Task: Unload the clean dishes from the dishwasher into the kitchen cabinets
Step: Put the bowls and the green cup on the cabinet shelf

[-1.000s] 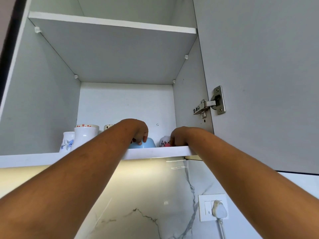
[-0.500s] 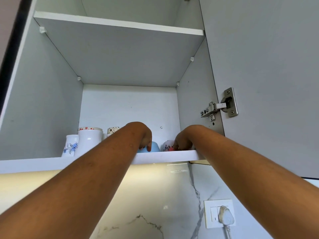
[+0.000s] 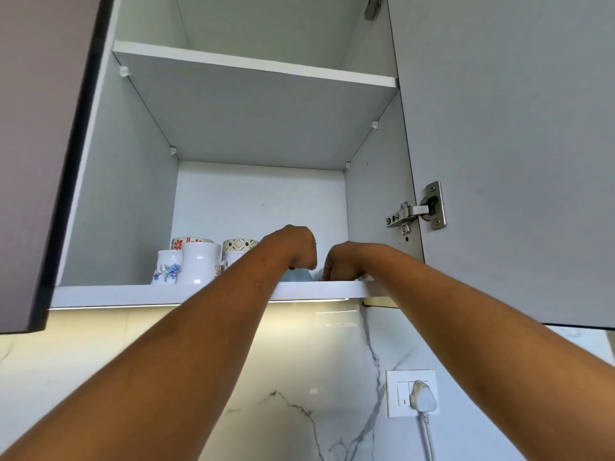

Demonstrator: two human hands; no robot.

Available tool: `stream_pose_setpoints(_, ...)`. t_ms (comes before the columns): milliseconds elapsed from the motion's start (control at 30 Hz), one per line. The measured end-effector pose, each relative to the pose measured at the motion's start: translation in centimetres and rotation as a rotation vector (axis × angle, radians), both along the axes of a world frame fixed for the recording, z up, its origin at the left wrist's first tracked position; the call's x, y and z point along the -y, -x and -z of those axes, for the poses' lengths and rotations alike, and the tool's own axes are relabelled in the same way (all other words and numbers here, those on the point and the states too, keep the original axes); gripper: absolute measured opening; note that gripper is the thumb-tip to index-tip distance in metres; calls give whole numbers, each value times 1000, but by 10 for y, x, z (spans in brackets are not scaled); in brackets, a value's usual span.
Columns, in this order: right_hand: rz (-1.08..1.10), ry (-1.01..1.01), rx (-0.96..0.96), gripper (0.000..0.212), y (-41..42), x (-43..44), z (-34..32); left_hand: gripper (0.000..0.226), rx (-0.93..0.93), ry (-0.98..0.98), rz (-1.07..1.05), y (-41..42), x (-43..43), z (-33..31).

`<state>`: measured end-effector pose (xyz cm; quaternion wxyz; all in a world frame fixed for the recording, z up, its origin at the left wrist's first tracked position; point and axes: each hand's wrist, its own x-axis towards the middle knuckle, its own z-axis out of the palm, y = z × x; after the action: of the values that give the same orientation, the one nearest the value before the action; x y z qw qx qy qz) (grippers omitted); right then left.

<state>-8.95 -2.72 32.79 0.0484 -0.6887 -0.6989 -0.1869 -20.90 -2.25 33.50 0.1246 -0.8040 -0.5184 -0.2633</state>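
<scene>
White laminate lines the open cabinet [image 3: 133, 181]; its bottom shelf [image 3: 133, 293] has mugs [image 3: 199, 264] crowded at the left, and marble wall [image 3: 283, 377] shows below. Left hand [image 3: 296, 247] curls down over a blue bowl [image 3: 296, 276] near the front edge. Right hand [image 3: 346, 264] sits just beside it over a small cup [image 3: 320, 274] (mostly hidden); whether either hand grips I cannot tell. Upper shelf [image 3: 259, 66] looks bare from below; the door [image 3: 515, 144] stands open at right.
</scene>
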Motion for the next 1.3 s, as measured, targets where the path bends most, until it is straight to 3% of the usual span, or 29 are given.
stream_pose_setpoints(133,-77,-96,-83,21,14,17,6,19,85,-72,-1,4,18,14)
stream_pose_setpoints(267,-165,-137,-221,31,18,33,14,15,126,-135,-21,9,30,32)
stream_pose_setpoints(467,-256,-305,-437,32,13,59,37,31,159,-249,-4,15,50,59)
stream_pose_setpoints(600,-235,-381,-425,28,17,96,54,28,102,-497,25,26,87,93)
stream_pose_setpoints(667,-205,-421,-384,28,22,121,65,26,127,-525,63,33,104,109)
stream_pose_setpoints(767,-180,-482,-364,31,30,162,87,29,262,-416,117,38,135,134)
stream_pose_setpoints(867,-161,-473,-404,33,38,198,121,31,275,-325,132,35,169,168)
stream_pose_setpoints(1100,-84,-273,-506,33,40,282,238,27,311,2,193,18,248,276)
stream_pose_setpoints(1300,68,-93,-740,33,16,358,357,34,252,274,317,-9,324,383)
